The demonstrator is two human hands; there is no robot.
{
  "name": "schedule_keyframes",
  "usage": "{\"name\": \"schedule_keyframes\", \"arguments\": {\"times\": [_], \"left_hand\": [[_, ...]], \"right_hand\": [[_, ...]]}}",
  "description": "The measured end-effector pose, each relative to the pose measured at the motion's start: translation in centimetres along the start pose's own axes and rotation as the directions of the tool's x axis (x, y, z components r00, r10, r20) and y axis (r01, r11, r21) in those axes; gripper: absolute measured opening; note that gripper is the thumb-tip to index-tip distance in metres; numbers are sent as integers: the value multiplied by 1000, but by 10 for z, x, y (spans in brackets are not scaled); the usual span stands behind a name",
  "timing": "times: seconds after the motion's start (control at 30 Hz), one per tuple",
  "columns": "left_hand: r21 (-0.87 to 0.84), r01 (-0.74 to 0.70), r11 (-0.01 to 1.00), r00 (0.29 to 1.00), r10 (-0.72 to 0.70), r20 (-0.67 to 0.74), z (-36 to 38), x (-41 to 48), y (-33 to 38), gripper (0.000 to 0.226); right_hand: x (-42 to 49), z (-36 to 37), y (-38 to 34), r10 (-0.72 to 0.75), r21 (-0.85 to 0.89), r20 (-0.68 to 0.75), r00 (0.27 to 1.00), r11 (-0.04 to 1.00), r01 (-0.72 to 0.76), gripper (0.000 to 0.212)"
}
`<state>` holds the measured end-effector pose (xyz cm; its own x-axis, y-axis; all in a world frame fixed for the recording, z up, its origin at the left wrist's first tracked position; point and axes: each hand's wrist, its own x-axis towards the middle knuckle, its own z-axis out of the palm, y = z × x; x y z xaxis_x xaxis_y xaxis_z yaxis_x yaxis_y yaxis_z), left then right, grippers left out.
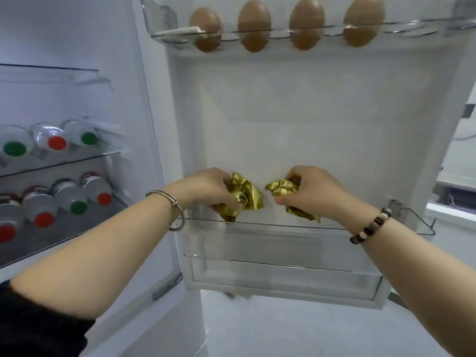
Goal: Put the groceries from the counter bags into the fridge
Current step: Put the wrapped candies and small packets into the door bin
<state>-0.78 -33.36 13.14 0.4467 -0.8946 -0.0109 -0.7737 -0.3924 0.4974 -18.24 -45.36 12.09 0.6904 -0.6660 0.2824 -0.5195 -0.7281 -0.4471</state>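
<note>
My left hand grips a crumpled gold foil packet just above the clear middle shelf of the open fridge door. My right hand grips more gold foil packets, one sticking out left of the fingers and one hanging below the palm. The two hands are level and a short gap apart. Both sets of packets hover over the rim of that door shelf.
Several brown eggs sit in the top door rack. A lower door bin is below the hands. At the left, fridge shelves hold several bottles lying down with red and green caps. A counter shows at the right.
</note>
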Motion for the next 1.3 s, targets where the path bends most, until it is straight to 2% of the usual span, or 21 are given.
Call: {"name": "schedule_keyframes", "arguments": {"times": [0.07, 0.17, 0.3, 0.4, 0.5, 0.57, 0.7, 0.83, 0.93, 1.0, 1.13, 1.3], "left_hand": [[115, 7, 993, 993, -20, 119, 1, 7, -10, 30], [198, -7, 980, 972, -40, 233, 5, 10, -18, 23], [250, 9, 968, 965, -74, 251, 10, 8, -18, 21], [210, 32, 977, 961, -88, 261, 18, 10, -21, 21], [132, 61, 989, 952, -97, 290, 19, 10, -24, 30], [143, 64, 988, 954, -103, 281, 21, 10, -25, 38], [300, 26, 954, 990, -65, 121, 23, 10, -26, 43], [290, -35, 956, 999, 40, -11, 22, 7, -29, 58], [271, -81, 959, 996, 88, -15, 21, 5, -29, 55], [262, -87, 961, 996, 85, 19, 20, 3, -28, 48], [266, -71, 961, 996, 55, 67, 19, 2, -25, 43], [349, -27, 937, 999, 18, 29, 21, 3, -26, 37]], "right_hand": [[5, 7, -5, 28, -55, 91, 995, 998, -23, 36], [8, 16, -11, 44, -159, 209, 977, 987, -10, 39], [13, 22, -19, 71, -329, 352, 933, 943, 53, 45], [14, 29, -25, 80, -393, 432, 898, 913, 108, 53], [13, 36, -29, 57, -411, 433, 899, 901, 141, 52], [13, 38, -32, 56, -435, 440, 896, 886, 158, 50], [12, 38, -33, 71, -417, 473, 878, 896, 152, 49], [9, 23, -32, 110, -300, 532, 840, 952, 66, 46], [8, 15, -29, 127, -202, 560, 819, 979, -14, 38], [7, 15, -30, 126, -202, 558, 820, 979, -14, 33], [6, 23, -40, 72, -238, 517, 853, 969, 62, 30], [8, 39, -51, -15, -330, 414, 910, 929, 166, 30]]}}
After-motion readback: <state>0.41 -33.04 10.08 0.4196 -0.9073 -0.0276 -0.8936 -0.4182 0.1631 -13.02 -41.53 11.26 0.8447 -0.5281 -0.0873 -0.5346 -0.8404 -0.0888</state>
